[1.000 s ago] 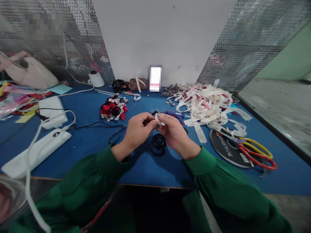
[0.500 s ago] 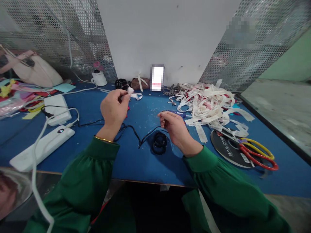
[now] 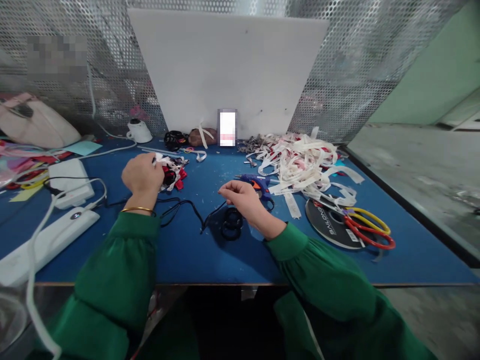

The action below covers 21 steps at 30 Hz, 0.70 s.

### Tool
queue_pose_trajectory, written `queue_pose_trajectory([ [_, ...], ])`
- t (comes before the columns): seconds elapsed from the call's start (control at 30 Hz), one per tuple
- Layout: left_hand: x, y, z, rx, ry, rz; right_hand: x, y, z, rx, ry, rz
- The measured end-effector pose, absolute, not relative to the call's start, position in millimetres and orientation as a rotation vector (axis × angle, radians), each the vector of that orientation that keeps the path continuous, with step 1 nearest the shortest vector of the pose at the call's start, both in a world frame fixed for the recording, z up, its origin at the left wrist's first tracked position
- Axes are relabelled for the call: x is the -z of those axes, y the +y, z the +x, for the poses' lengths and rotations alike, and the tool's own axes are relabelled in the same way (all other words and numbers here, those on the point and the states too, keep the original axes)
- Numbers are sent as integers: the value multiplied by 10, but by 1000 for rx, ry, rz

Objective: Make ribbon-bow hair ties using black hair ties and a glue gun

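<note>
My left hand (image 3: 141, 174) is closed at the left edge of a small heap of red, white and black ribbon pieces (image 3: 175, 175). A white ribbon piece (image 3: 158, 158) shows at its fingertips, partly hidden by the fingers. My right hand (image 3: 242, 201) hovers above the blue table with thumb and fingers pinched; anything between them is too small to make out. Just below it lie several black hair ties (image 3: 231, 225). Behind the right hand rests a blue glue gun (image 3: 258, 182), and a black cable (image 3: 191, 202) runs across between the hands.
A tangled pile of white ribbon strips (image 3: 300, 160) covers the back right. Scissors with red and yellow handles (image 3: 369, 230) lie on a black spool (image 3: 330, 227). To the left are a white power strip (image 3: 48, 245), a white box (image 3: 71, 182) and a mug (image 3: 139, 132).
My left hand has moved left and down to the ribbon heap with the white ribbon piece. The right hand stays pinched near the hair ties. The view has shifted, showing more of the board's top.
</note>
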<state>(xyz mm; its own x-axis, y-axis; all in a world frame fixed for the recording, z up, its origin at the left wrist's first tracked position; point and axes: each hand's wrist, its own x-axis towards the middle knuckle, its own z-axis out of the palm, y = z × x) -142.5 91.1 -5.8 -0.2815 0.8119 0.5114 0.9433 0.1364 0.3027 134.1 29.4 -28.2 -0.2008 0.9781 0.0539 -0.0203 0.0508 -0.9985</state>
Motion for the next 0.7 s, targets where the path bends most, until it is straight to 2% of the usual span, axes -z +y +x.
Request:
queue_pose_trajectory([
  [0.23, 80, 947, -1437, 622, -2241, -1802, 337, 353, 1343, -1275, -1397, -1041],
  [0.57, -71, 694, -1035, 1250, -2060, -1695, 230, 419, 1431, -1184, -1411, -1016],
  [0.7, -30, 583, -690, 1446, -2079, -2023, 129, 497, 1779, -925, -1384, -1063],
])
